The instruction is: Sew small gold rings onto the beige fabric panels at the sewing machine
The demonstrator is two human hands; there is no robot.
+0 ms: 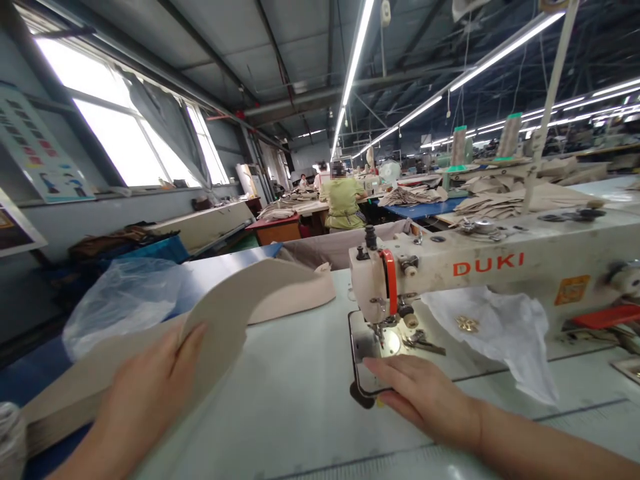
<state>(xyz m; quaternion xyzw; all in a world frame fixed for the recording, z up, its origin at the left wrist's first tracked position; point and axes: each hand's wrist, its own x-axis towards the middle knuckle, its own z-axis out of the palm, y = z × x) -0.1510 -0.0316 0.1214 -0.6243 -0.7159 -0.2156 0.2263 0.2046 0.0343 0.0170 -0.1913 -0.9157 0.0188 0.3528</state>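
My left hand [150, 380] grips the top beige curved piece [235, 300], lifting it off a stack of the same beige pieces [60, 393] at the table's left edge. My right hand [420, 393] lies flat, fingers stretched out, on the metal plate [363, 347] just in front of the needle of the white DUKI sewing machine [490, 263]. Nothing is in the right hand.
White crumpled fabric [500, 327] lies under the machine arm. A clear plastic bag [120, 293] sits at the left on a blue surface. Farther back a person in a yellow-green top [343, 200] sits at another table among piles of beige pieces [500, 200] and thread cones [459, 143].
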